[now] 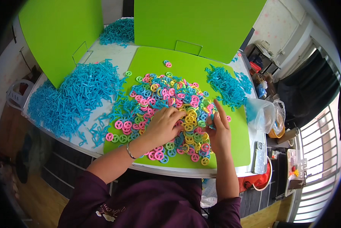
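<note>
A heap of small spoked plastic wheels (pixel 154 102) in pink, yellow, blue and green spreads over the green board (pixel 231 148). My left hand (pixel 164 125) reaches into the middle of it, fingers bent and closed over some yellow wheels (pixel 189 118); what lies between the fingertips is hidden. My right hand (pixel 219 133) is at the heap's right side with its index finger raised. Its thumb and other fingers are closed around a small blue plastic piece, mostly covered by the hand.
Large piles of blue plastic sticks (pixel 88 89) lie on the white table at left, with a smaller pile (pixel 225 85) at right. Upright green panels (pixel 200 26) stand behind. A phone (pixel 259 157) and a clear plastic bag (pixel 261 114) are by the right edge.
</note>
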Demonstrator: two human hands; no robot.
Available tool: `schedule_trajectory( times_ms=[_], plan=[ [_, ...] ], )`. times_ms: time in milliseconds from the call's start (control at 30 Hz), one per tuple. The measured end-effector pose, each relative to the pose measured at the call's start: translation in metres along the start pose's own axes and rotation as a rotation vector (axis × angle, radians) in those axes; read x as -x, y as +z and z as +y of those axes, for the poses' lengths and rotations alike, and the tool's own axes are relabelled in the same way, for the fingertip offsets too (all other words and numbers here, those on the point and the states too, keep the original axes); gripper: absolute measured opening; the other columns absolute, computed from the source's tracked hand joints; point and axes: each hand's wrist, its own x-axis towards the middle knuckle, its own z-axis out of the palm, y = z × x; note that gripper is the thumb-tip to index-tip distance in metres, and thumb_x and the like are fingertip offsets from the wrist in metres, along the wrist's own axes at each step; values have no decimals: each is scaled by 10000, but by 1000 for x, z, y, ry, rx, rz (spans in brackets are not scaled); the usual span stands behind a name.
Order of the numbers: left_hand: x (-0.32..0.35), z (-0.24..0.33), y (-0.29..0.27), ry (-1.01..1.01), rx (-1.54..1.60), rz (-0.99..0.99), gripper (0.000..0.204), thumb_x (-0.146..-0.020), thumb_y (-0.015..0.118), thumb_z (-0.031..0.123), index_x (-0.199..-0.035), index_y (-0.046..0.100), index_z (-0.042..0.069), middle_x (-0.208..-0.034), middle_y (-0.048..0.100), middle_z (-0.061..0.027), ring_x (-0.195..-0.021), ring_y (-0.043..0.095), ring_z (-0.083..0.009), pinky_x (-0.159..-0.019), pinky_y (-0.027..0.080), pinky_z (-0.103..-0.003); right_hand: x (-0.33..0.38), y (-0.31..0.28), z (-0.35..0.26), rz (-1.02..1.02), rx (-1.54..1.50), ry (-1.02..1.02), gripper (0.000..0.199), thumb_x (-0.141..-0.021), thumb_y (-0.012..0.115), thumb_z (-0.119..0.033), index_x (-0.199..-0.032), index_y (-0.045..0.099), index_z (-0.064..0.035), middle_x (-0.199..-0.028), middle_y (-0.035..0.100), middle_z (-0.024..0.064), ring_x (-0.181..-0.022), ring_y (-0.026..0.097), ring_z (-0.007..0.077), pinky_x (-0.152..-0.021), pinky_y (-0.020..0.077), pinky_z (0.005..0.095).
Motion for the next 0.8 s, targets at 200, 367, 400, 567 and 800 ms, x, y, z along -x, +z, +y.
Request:
schedule_trajectory(
  times_ms=[200, 367, 400, 567, 800],
  plan=[
    [0, -3, -1, -30, -11, -146, 159, -735, 741, 168, -862, 689, 89, -893, 610, -55, -900, 581, -274, -801, 455, -408, 2, -8, 1, -243, 165, 84, 588, -896, 600, -134, -1418, 351, -30, -838, 481, -9, -759, 485, 63, -603, 427, 211],
    [-11, 5, -16, -484, 526, -131, 109, -866, 661, 119, -942, 645, 44, -853, 662, -57, -816, 643, -148, -717, 524, -274, 0, -10, 18, -107, 515, -110, 480, -949, 533, -147, -1387, 398, -3, -837, 552, 17, -662, 511, 65, -634, 444, 217],
    [-12, 3, -15, -481, 529, -133, 109, -866, 661, 119, -942, 645, 44, -853, 662, -57, -816, 643, -148, -717, 524, -274, -1, -11, 21, -109, 551, -177, 443, -961, 519, -160, -1362, 432, 5, -870, 591, 36, -667, 529, 65, -638, 455, 216],
    [-7, -1, -20, -714, 1169, -117, 151, -914, 604, 96, -1029, 600, -1, -940, 653, -41, -841, 628, -91, -750, 531, -216, 4, -3, 23, -142, 665, -200, 300, -958, 534, -141, -1201, 553, 34, -950, 647, 90, -802, 613, 101, -698, 490, 232],
    [-3, 8, -19, -728, 1264, -105, 176, -913, 605, 91, -1073, 613, 19, -960, 650, -38, -841, 626, -89, -762, 533, -217, 10, 15, 33, -76, 134, -111, 225, -906, 593, -59, -1095, 584, 61, -972, 644, 109, -839, 649, 165, -732, 583, 296]
  ],
)
